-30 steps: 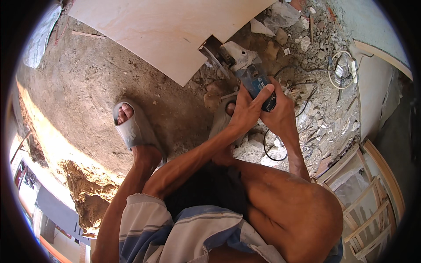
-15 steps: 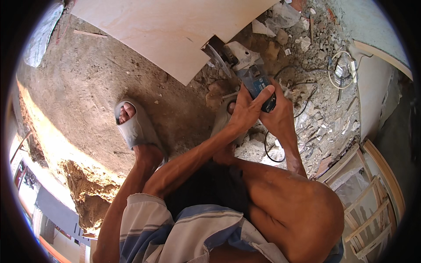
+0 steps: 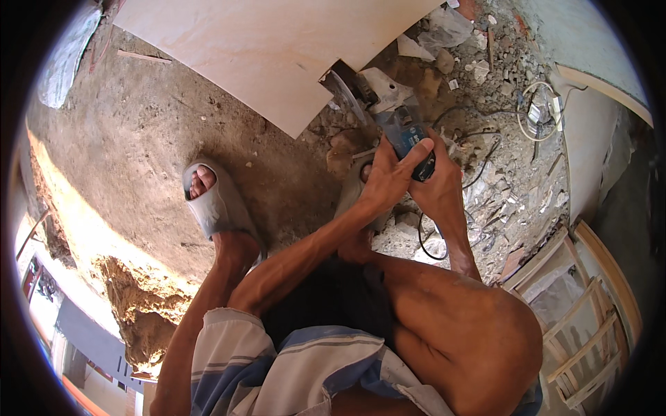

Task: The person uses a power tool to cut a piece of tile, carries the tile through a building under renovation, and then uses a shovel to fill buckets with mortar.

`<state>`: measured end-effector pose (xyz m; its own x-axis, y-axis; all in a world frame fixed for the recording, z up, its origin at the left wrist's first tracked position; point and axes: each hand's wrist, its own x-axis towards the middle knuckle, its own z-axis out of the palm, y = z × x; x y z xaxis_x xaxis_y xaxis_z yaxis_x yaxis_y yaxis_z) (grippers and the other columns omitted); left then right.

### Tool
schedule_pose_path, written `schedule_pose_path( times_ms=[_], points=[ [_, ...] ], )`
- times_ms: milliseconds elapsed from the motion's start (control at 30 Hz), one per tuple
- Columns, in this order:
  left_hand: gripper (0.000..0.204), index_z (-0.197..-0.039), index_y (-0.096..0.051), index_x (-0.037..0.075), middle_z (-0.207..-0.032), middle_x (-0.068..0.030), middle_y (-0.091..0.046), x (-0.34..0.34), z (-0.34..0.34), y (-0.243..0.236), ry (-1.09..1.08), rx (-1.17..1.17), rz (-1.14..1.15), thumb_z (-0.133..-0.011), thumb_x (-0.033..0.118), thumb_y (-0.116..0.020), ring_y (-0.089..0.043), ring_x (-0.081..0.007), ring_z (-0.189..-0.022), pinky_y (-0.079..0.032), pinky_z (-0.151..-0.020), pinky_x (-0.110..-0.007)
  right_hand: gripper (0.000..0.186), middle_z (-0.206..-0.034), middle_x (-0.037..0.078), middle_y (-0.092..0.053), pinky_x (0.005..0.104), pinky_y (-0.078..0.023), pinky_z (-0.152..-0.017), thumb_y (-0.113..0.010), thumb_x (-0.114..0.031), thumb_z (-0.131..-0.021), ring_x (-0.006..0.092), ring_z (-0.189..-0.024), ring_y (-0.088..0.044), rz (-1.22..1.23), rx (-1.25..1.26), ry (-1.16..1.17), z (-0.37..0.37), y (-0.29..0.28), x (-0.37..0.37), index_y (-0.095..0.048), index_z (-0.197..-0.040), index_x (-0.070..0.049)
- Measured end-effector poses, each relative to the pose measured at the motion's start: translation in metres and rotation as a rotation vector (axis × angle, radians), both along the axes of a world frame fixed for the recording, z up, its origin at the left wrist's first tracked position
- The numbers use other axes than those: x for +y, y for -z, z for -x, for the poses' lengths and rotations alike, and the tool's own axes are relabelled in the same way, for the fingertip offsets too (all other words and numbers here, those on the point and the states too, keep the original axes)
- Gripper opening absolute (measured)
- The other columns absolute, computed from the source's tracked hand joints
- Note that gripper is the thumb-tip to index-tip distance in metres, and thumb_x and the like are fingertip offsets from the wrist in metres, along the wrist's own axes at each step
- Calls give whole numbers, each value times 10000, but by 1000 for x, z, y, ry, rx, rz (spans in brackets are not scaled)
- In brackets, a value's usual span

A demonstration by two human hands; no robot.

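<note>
A blue and black angle grinder (image 3: 405,133) is held between both hands, its cutting disc (image 3: 352,97) at a square notch in the edge of a large cream tile (image 3: 270,59). My left hand (image 3: 388,170) is wrapped round the near side of the grinder's body, thumb along its top. My right hand (image 3: 440,182) grips the rear of the body from the right. The disc stands on edge, partly hidden by its guard. The tile's near corner points toward me, over the dirt floor.
Rubble and a pale plastic bag (image 3: 447,31) lie right of the tile. A black cable (image 3: 423,239) loops below the grinder, and a white coiled cable (image 3: 540,111) lies farther right. A wooden frame (image 3: 590,340) stands at lower right. My sandalled left foot (image 3: 202,182) is on the dirt.
Both hands keep their hold on the grinder. Its disc has moved very slightly toward me and right at the notch; otherwise the scene looks the same.
</note>
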<state>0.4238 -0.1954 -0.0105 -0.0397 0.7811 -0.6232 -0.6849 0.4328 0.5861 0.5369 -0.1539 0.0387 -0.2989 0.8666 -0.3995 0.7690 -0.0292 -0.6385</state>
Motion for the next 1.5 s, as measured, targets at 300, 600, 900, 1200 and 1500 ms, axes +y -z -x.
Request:
schedule_pose_path(
  times_ms=[300, 600, 900, 1200, 1500],
  points=[
    [538, -1331, -535, -27, -1113, -86, -671, 0, -3, 1, 39, 20, 40, -1011, 340, -764, -652, -135, -996, -549, -898, -307, 775, -1102, 272, -746, 461, -588, -849, -875, -178, -772, 441, -1052, -749, 21, 6, 30, -4, -1, 0, -535, -1451, -24],
    [580, -1349, -532, -24, -1142, -95, -676, 0, -1, 1, 75, 81, 15, -1011, 391, -755, -664, -155, -1026, -546, -927, -316, 816, -1109, 276, -740, 509, -569, -862, -906, -217, -727, 477, -1062, -722, 24, 12, 71, -4, 1, -3, -544, -1439, -47],
    [539, -1308, -555, -27, -1121, -91, -675, -5, 4, 5, 71, 88, 27, -1013, 376, -760, -661, -144, -1010, -551, -906, -307, 830, -1119, 297, -735, 512, -571, -867, -898, -229, -739, 485, -1063, -719, -6, 14, 65, -1, 8, -9, -531, -1454, -23],
    [571, -1313, -545, -28, -1117, -89, -668, -3, 6, 1, 75, 86, 2, -1007, 399, -769, -661, -142, -996, -557, -893, -307, 837, -1104, 306, -736, 518, -576, -858, -896, -240, -747, 497, -1049, -720, 4, 10, 60, -1, 7, -11, -522, -1462, -16],
    [582, -1319, -536, -33, -1131, -99, -668, -4, 10, -2, 130, 112, 51, -1008, 405, -762, -670, -150, -1002, -567, -883, -309, 851, -1129, 308, -734, 515, -580, -882, -897, -252, -747, 488, -1077, -719, 40, -1, 68, -1, 9, -12, -517, -1469, -8]
  ],
)
